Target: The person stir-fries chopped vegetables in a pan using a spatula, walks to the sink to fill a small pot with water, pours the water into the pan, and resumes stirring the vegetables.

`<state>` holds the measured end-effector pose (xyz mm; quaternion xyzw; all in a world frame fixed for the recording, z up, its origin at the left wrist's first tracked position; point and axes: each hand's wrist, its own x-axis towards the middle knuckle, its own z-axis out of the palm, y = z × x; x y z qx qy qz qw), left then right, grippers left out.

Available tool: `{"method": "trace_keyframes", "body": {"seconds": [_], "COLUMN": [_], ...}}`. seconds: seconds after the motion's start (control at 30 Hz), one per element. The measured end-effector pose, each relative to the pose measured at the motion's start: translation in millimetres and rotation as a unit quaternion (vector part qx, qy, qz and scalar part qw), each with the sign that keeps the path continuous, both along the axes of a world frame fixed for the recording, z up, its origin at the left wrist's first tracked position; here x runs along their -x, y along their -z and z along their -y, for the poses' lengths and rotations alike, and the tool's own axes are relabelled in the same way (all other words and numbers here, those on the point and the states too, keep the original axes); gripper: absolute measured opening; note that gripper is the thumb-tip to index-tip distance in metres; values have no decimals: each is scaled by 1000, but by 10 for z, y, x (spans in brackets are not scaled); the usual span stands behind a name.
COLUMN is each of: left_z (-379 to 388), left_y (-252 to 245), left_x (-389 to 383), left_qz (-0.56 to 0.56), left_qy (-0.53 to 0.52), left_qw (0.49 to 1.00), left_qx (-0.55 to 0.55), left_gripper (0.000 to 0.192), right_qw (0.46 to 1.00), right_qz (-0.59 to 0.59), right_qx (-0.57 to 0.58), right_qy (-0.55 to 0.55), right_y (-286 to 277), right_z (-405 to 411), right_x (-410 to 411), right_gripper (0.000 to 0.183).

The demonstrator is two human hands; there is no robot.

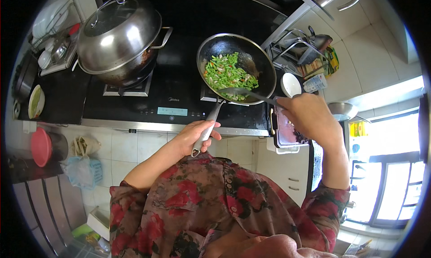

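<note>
A dark wok (259, 56) sits tilted over the right burner, with chopped green beans (227, 73) and small pale and orange bits in its lower left part. My left hand (193, 137) is around the wok's metal handle (205, 135), below the stove's front edge. In my right hand (303, 115) is the handle of a dark spatula (249, 92); its blade lies among the beans near the wok's front rim. A small white bowl (291, 85) stands just right of the wok.
A large pot with a domed steel lid (118, 39) occupies the left burner. Under my right forearm lies a cutting board (286, 130) with dark pieces. At right are a knife rack (296, 46) and a white container (315, 83). A bowl (36, 101) stands far left.
</note>
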<state>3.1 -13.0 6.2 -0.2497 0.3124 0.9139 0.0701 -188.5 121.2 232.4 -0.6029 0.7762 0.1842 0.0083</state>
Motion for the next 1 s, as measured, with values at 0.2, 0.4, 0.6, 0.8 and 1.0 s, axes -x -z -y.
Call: {"method": "trace_keyframes", "body": {"seconds": [0.2,0.4,0.6,0.8,1.0], "left_z": [17,-15,34,33,25], "left_y": [-4,7,-16,-10,-6], "left_x": [83,-2,48,6,43], "left_qz": [-6,-1,-4,3,-4], "left_qy": [17,2,11,10,23], "left_qw": [1000,1000,1000,1000,1000], "left_qx": [-1,-7,-8,2,7], "left_gripper": [38,39,39,39,40], "right_qw": [996,984,996,996,994], "right_qz": [-47,-95,-34,2,-88], "right_qx": [60,130,50,-13,13], "right_qy": [35,82,61,84,70], "right_y": [920,905,1065,-116,810], "right_z": [414,544,165,-236,71], "right_x": [436,824,827,268,565], "right_gripper": [11,18,25,21,16]}}
